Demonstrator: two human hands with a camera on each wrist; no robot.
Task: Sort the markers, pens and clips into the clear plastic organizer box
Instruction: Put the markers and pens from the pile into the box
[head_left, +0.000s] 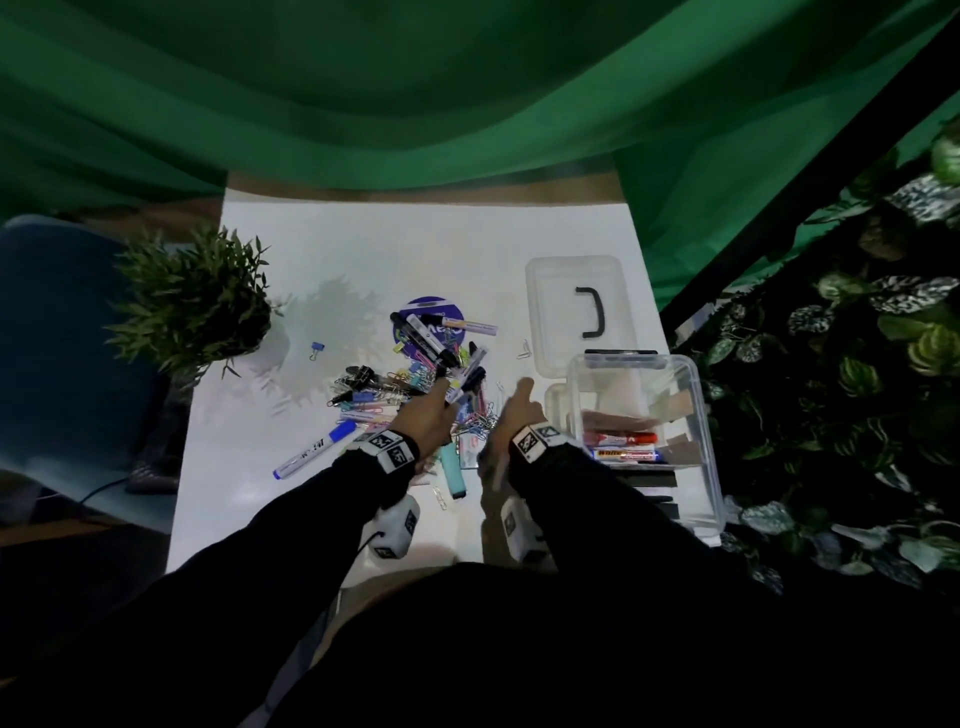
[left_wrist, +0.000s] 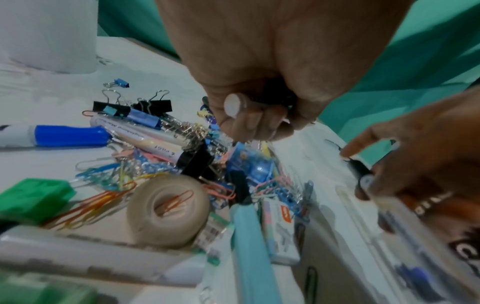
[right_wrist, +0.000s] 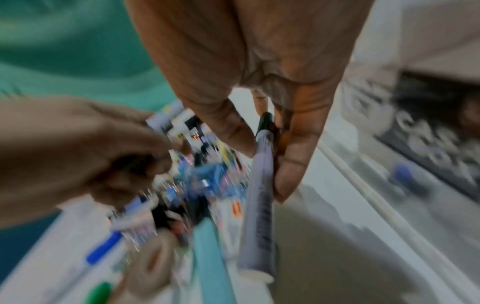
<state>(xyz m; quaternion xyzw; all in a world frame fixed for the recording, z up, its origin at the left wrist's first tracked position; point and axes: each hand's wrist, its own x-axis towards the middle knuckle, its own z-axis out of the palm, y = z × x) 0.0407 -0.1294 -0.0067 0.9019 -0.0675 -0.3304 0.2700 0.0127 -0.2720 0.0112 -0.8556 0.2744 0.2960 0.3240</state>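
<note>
On the white table (head_left: 363, 249) lies a heap of paper clips, binder clips (head_left: 363, 387) and markers. My left hand (head_left: 439, 402) grips a bunch of markers (head_left: 465, 376) in a fist; the white butt end of one marker (left_wrist: 235, 105) pokes out below its curled fingers (left_wrist: 257, 123). Just to the right, my right hand (head_left: 519, 402) pinches a grey marker (right_wrist: 261, 185) with a dark cap between thumb and fingers (right_wrist: 293, 156). The clear organizer box (head_left: 701, 415) stands at the right, close to that hand, with red markers (head_left: 621, 439) inside.
The box lid (head_left: 550, 291) with a black handle lies behind the box. A blue-capped marker (head_left: 317, 449), a teal highlighter (head_left: 452, 470), a tape roll (left_wrist: 168, 209) and a lone blue binder clip (head_left: 316, 349) lie around the heap. A potted plant (head_left: 197, 301) stands at the left.
</note>
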